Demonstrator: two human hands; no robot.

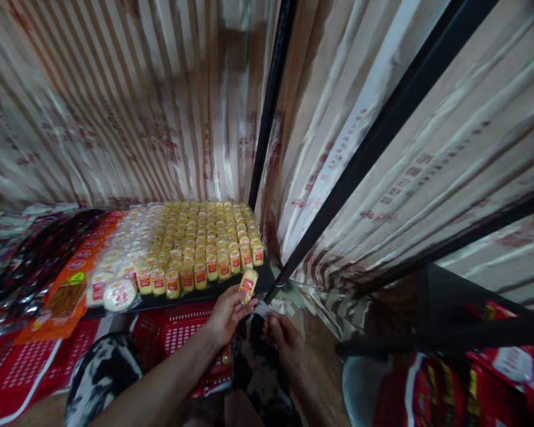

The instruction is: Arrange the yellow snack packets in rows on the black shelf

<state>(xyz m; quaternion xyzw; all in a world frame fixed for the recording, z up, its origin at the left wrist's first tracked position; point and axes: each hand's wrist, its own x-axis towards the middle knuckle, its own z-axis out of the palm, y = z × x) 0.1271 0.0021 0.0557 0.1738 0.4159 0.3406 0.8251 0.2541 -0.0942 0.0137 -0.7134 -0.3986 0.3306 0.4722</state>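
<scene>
My left hand [229, 313] is closed on a small wrapped yellow snack cake [248, 284] with a red and white label, held up at the shelf's front edge. Just right of it, my right hand [288, 339] has its fingers pressed together near my knee. A whitish patch shows by its fingertips, but I cannot make out whether it is held. Behind the left hand, rows of similar wrapped yellow snack cakes [204, 243] stand upright on a black shelf [153, 302], their labels facing me along the front.
Clear-wrapped white round packets [120, 295], an orange snack bag [62, 302] and dark shiny packets [48, 249] lie left along the shelf. Red baskets [173, 326] sit below. Black posts [338, 210] and pale curtains [160, 107] stand behind; red packages [493, 391] lie at lower right.
</scene>
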